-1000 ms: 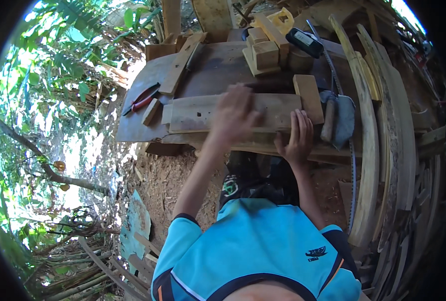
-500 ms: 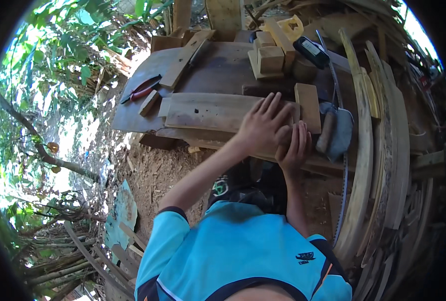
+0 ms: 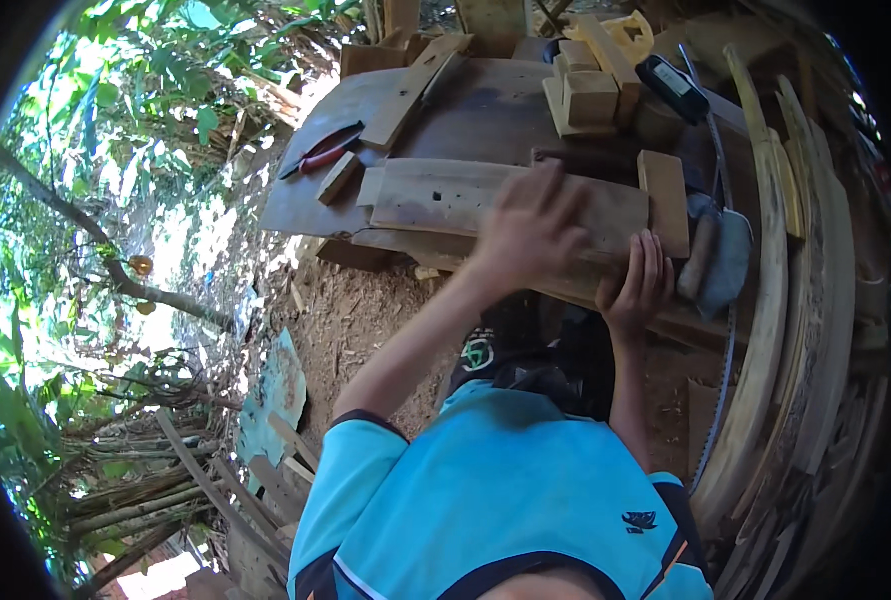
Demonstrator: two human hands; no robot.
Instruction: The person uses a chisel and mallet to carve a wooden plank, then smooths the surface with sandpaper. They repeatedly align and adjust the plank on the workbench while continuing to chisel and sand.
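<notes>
A flat wooden board [image 3: 510, 195] with a small dark hole lies lengthwise across the brown worktable. My left hand [image 3: 532, 228] is over the board's middle, its fingers apart and blurred by motion; nothing shows in it. At the board's near right corner, my right hand [image 3: 641, 287] has its fingers over the edge and its thumb apart, gripping the board. A short upright-lying wood block [image 3: 663, 203] sits across the board's right end, just beyond my right fingertips. Beside it rest a wooden handle [image 3: 700, 254] and a grey, cloth-like piece [image 3: 728, 262].
Red-handled pliers [image 3: 323, 155], a small wood offcut [image 3: 336, 178] and a slanted plank [image 3: 412, 95] lie on the worktable's left [image 3: 310, 205]. Stacked wood blocks [image 3: 590, 98] and a dark case [image 3: 672, 88] stand at the back. Long planks [image 3: 765, 330] and a saw blade [image 3: 717, 410] line the right.
My left hand has moved left along the board, away from my right hand, which stays at the corner. The whole view has shifted, so the table appears farther right and higher.
</notes>
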